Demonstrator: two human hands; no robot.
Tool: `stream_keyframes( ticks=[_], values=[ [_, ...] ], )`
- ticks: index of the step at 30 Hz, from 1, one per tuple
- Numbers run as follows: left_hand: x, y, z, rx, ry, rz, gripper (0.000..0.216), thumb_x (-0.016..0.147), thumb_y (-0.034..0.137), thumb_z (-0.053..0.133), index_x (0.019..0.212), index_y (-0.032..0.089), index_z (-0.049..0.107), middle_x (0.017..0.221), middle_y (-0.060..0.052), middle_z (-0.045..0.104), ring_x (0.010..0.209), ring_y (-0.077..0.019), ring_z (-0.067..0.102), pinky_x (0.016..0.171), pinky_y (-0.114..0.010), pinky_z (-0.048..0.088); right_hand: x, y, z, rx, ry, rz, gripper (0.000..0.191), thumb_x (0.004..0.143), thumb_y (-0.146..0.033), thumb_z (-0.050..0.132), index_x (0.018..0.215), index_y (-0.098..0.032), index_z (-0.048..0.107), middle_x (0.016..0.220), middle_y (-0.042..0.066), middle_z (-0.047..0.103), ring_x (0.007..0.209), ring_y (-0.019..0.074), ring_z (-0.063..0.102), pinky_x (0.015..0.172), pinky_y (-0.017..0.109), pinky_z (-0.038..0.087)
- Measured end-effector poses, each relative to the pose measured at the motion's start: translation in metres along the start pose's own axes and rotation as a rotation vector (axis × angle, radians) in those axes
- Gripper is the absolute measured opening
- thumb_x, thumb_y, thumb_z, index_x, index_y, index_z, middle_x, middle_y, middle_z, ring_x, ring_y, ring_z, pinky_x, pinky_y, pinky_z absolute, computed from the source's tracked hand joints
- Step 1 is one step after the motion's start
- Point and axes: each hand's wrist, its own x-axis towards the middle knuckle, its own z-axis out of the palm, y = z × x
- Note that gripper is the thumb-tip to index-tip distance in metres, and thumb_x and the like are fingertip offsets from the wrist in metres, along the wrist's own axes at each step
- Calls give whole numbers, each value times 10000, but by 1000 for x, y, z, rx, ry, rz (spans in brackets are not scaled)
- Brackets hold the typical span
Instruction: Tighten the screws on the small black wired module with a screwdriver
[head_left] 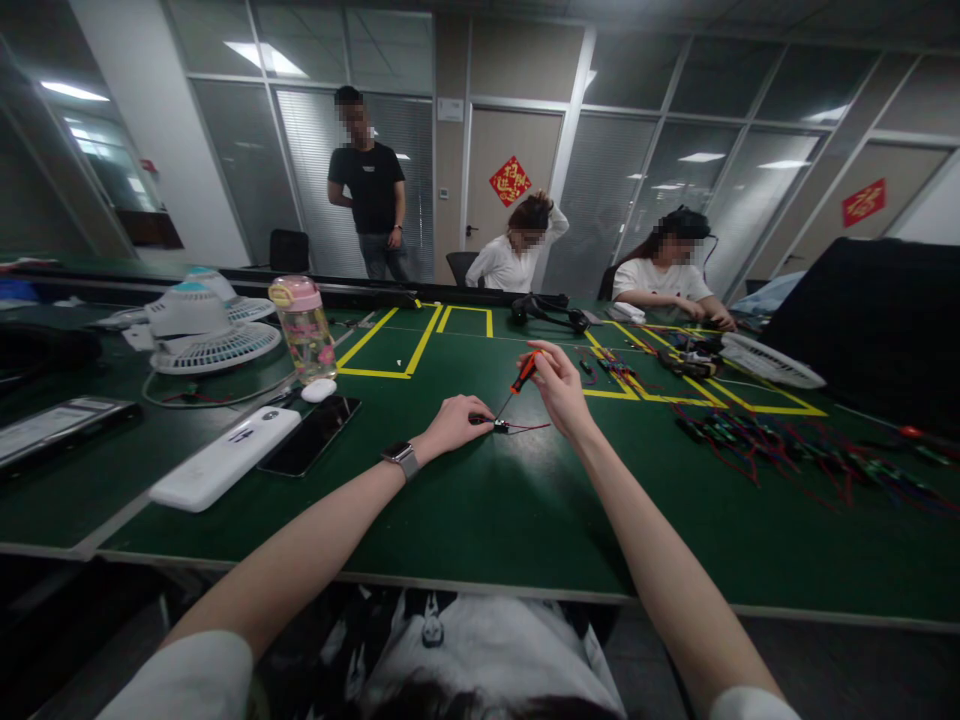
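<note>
My right hand (557, 386) grips a screwdriver (527, 371) with a red and black handle, tilted so its shaft slants down to the left. The shaft's tip meets a small green and black terminal block (501, 426) lying on the green table (480, 520). Thin red and dark wires (531, 428) stick out of the block to the right. My left hand (455, 427), with a watch on its wrist, rests on the table and pinches the block's left side. Its fingertips partly hide the wires there.
At left lie a white power bank (229, 455), a black phone (311, 435), a drink bottle (306, 330) and white fans (202, 325). Several wired modules (795, 450) are heaped at right. Yellow tape (375, 373) marks the table. People sit and stand across it.
</note>
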Motion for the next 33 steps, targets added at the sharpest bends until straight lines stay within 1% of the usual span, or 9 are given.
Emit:
stream_keyframes(
  ticks=[4, 8, 11, 15, 19, 23, 26, 29, 33],
  values=[
    [0, 0, 0, 10, 0, -4, 148, 918, 308, 717, 1007, 256, 823, 1148, -30, 772, 1080, -238, 680, 1016, -376, 484, -1, -1, 3, 35, 1, 21, 411, 780, -604, 752, 1013, -267, 713, 948, 41, 740, 928, 225, 705, 862, 375, 553],
    [0, 2, -1, 13, -2, 0, 145, 917, 302, 717, 998, 244, 822, 1149, -35, 772, 1077, -237, 683, 1016, -378, 485, -2, 0, 6, -27, 16, -6, 334, 784, -545, 769, 971, -269, 743, 849, 12, 710, 815, 185, 654, 804, 332, 531],
    [0, 2, -1, 6, 0, 9, 150, 924, 309, 701, 988, 248, 823, 1140, -34, 776, 1071, -230, 687, 998, -360, 498, -2, 0, 7, -44, 1, -13, 333, 790, -541, 767, 988, -274, 754, 802, 4, 696, 777, 182, 639, 792, 334, 530],
    [0, 0, 0, 11, 0, 10, 148, 919, 316, 708, 992, 259, 824, 1141, -28, 778, 1071, -228, 687, 1007, -358, 496, -2, -1, 6, -3, -18, -2, 404, 794, -573, 758, 1063, -274, 731, 885, 29, 729, 875, 205, 679, 850, 364, 546],
    [0, 0, 1, 17, 3, 4, 142, 918, 313, 717, 995, 265, 826, 1141, -27, 775, 1072, -234, 683, 1008, -363, 493, -1, 1, 6, 19, -20, 12, 383, 826, -590, 708, 1051, -280, 699, 951, 41, 731, 901, 213, 689, 865, 388, 554],
    [0, 1, 0, 18, 1, 1, 142, 920, 306, 718, 995, 254, 826, 1145, -34, 774, 1075, -242, 683, 1008, -370, 487, -1, 2, 6, 14, 32, 17, 346, 772, -558, 767, 961, -274, 709, 845, 9, 687, 809, 185, 651, 775, 335, 531],
    [0, 2, -1, 10, -1, 1, 140, 918, 306, 720, 991, 252, 826, 1145, -32, 775, 1079, -241, 683, 1009, -369, 488, -1, 1, 7, -8, 37, 21, 337, 745, -545, 795, 921, -269, 713, 783, -8, 653, 752, 173, 629, 737, 320, 512],
    [0, 2, -1, 10, 0, -1, 133, 917, 304, 721, 986, 259, 825, 1147, -28, 774, 1080, -237, 682, 1014, -367, 489, -2, -1, 7, -13, 9, 16, 334, 786, -550, 761, 973, -277, 720, 810, 2, 672, 788, 182, 640, 760, 328, 519],
    [-1, 2, -1, 7, -6, -5, 146, 926, 305, 714, 1003, 246, 823, 1153, -35, 771, 1082, -242, 678, 1014, -375, 486, -2, -2, 7, 79, -20, 39, 368, 793, -555, 768, 1039, -287, 713, 910, 21, 726, 880, 199, 682, 812, 346, 539]
  ],
)
